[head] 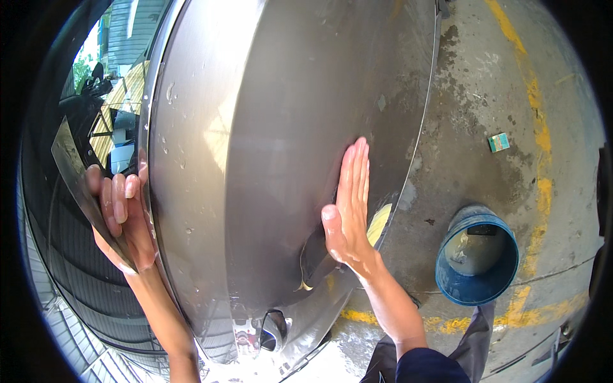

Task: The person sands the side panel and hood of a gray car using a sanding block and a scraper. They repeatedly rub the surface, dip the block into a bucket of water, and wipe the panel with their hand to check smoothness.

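Observation:
My right hand lies flat on the wet grey body panel of a car, fingers straight and together, thumb spread to the side. Whether anything lies under the palm is hidden. At the window edge, my left hand grips a thin, smooth, dark sheet with a pointed corner, tilted in front of the dark car glass. What the sheet is made of, I cannot tell. Water drops and wet streaks dot the upper panel, and the lower part mirrors my right arm.
On the concrete floor to the right stands a blue bucket holding cloudy water and a dark block. A small green box lies beyond it. Worn yellow lines cross the damp floor. My trouser legs show below the bucket.

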### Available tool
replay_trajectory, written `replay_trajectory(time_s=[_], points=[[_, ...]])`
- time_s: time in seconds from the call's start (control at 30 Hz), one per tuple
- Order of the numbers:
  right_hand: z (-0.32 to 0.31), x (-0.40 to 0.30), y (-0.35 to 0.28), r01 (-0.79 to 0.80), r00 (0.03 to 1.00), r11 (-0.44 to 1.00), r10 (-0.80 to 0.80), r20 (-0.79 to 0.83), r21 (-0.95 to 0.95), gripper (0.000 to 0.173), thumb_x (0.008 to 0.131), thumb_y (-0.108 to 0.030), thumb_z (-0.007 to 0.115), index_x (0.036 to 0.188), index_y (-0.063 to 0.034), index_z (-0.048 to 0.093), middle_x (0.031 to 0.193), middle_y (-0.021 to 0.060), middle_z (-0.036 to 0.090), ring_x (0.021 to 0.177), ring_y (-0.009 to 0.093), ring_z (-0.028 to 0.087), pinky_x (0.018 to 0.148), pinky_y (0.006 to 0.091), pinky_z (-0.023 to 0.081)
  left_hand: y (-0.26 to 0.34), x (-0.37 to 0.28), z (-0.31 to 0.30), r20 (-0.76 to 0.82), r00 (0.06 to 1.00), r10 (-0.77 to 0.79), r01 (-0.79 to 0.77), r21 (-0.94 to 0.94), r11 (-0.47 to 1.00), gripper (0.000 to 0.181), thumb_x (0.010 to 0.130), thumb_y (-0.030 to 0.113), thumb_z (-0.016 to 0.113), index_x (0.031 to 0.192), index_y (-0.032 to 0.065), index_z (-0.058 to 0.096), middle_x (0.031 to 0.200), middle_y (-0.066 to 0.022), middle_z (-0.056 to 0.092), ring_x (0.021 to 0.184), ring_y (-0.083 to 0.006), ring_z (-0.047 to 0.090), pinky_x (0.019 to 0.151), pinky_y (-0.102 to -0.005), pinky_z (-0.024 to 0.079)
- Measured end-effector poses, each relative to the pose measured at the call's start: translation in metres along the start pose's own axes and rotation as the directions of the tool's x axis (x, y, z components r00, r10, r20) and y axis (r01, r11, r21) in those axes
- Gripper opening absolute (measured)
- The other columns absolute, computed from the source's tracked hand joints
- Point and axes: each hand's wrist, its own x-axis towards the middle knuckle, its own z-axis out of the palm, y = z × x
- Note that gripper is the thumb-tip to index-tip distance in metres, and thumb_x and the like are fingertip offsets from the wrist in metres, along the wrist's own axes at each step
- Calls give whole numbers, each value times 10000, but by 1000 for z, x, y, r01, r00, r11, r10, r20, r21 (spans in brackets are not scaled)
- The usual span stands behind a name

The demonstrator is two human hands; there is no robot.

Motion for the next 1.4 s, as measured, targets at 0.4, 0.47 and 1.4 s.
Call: replay_trajectory(time_s=[0.4, 0.47, 1.4], points=[[-38, 155, 35, 63, 975, 997, -72, -212, -47, 750, 998, -498, 223, 1468, 73, 100, 1549, 242, 83, 1453, 341, 37, 1179, 398, 32, -5, 4, 4, 40, 999, 6, -5, -24, 1000, 123, 964, 112, 540, 961, 56, 430, 553, -17, 376, 612, -119, 415, 888, -337, 374], [-27, 131, 26, 67, 984, 997, -74, -164, -49, 754, 996, -502, 237, 1471, 67, 100, 1548, 245, 84, 1452, 347, 42, 1177, 405, 35, -3, 0, 0, 45, 999, 23, -23, 13, 1000, 171, 961, 126, 552, 1018, 45, 414, 584, -25, 396, 632, -124, 426, 889, -335, 374], [-30, 142, 23, 36, 984, 999, -37, -175, -12, 813, 979, -555, 242, 1465, 79, 89, 1545, 255, 69, 1455, 326, 38, 1180, 394, 23, 0, 2, -1, 51, 998, -27, 31, -80, 996, 164, 973, 147, 533, 986, 67, 391, 557, -26, 383, 606, -121, 441, 880, -339, 380]])
